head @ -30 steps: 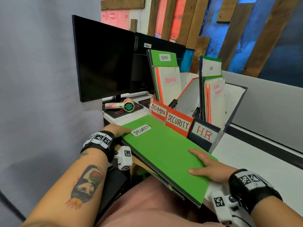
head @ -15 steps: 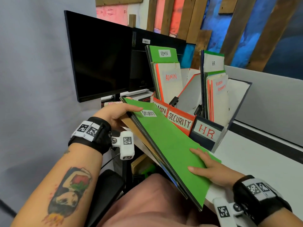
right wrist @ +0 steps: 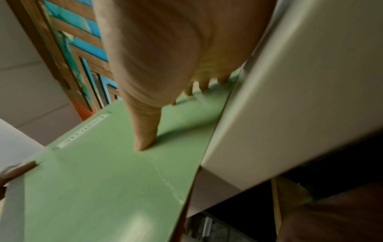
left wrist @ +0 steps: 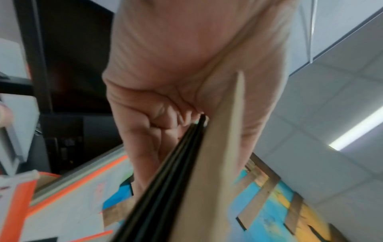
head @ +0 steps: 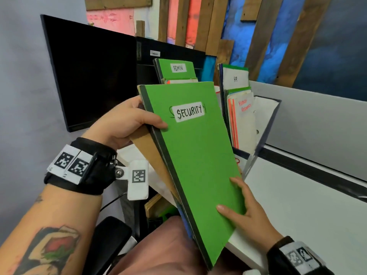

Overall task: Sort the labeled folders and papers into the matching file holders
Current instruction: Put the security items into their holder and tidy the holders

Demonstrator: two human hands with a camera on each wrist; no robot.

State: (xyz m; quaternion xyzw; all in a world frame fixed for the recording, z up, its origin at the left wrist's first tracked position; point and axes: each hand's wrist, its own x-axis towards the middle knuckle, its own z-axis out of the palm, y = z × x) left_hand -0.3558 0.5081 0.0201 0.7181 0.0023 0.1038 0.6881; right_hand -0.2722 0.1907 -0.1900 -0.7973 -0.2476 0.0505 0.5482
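I hold a stack of folders tilted steeply upright in front of the file holders. Its front is a green folder (head: 194, 155) with a white SECURITY label (head: 189, 112); a tan folder (head: 151, 153) and dark ones lie behind. My left hand (head: 127, 122) grips the stack's upper left edge, thumb on the green cover. In the left wrist view the stack's black edges (left wrist: 165, 180) run into that hand (left wrist: 165, 106). My right hand (head: 248, 211) rests on the cover's lower right, fingers straight; its thumb (right wrist: 143, 139) presses the green folder (right wrist: 103, 180). The SECURITY holder is hidden behind the stack.
A green ADMIN folder (head: 178, 70) stands in the left holder, and the HR holder (head: 266, 120) with its papers stands to the right. A black monitor (head: 89, 76) stands at the left. The white desk (head: 297, 205) stretches to the right, with a grey partition behind.
The stack has swung up from lying flat on the desk to nearly upright, lifted at its top end by my left hand. My right hand has stayed at the lower edge.
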